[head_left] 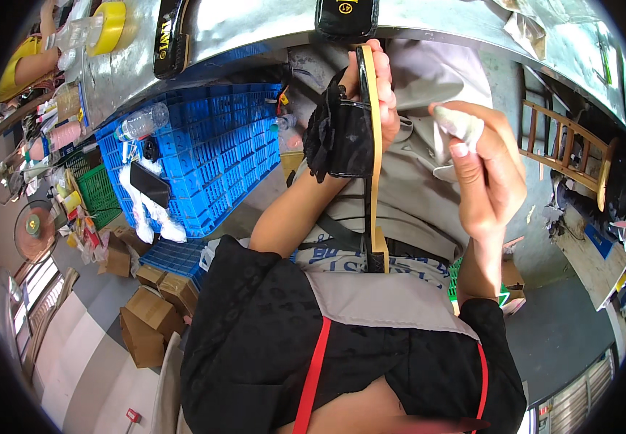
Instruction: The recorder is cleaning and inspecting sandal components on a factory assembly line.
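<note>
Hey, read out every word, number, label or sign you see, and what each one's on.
I won't copy wording, but the print stands here:
Black piece, top centre: gold lettering and a circled number.
Black strip, top left: gold lettering.
Pale cloth at the waist: blue lettering, partly hidden by the sandal.
Pink bottle, far left: any label is too small to read.

Across the top of the frame we identify the metal desk [255,22]. On it we locate a yellow tape roll [115,29] at upper left, a long black piece [172,43] to its right and a second black piece [345,22] at the edge, top centre. At left, a blue crate [222,155] carries a clear bottle [144,121]. At lower left, we find cardboard boxes [146,318] on the floor [107,322].
</note>
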`<state>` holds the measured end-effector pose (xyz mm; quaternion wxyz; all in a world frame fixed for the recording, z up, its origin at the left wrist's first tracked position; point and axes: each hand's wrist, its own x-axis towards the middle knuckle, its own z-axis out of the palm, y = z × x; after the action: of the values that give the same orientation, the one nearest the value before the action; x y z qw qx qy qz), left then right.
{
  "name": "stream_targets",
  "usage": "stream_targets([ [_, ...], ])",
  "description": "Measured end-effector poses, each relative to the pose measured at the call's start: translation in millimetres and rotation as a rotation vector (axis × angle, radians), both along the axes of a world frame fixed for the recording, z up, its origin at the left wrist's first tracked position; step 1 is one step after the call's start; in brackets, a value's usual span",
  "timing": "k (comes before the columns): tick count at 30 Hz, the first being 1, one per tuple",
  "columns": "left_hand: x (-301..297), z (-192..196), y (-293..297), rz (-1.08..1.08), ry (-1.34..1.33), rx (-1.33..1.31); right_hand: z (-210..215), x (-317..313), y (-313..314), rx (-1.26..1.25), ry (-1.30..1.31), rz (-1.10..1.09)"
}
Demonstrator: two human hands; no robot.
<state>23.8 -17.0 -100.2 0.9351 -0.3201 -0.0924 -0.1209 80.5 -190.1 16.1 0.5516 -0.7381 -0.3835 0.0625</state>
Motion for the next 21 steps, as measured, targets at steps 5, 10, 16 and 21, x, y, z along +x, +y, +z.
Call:
stream_targets([
  [5, -5.5, -0.7, -0.7, 0.037, -0.013, 0.021, 10.0, -5.4, 9.9, -0.002, -0.142, 0.07],
  [10, -5.2, 5.9, 1.4, 0.016, -0.006, 0.002, 6.3, -5.4, 12.1, -0.002, -0.134, 0.08],
  [16, -7.3, 18.1, 0.8, 0.047, 0.136, 0.095, 6.8, -4.8, 9.8, -0.013, -0.158, 0.063],
  [21, -2.8, 22.5, 7.1, 0.158, 0.279, 0.451, 4.9, -2.5, 10.2, 0.019, -0.25, 0.031],
])
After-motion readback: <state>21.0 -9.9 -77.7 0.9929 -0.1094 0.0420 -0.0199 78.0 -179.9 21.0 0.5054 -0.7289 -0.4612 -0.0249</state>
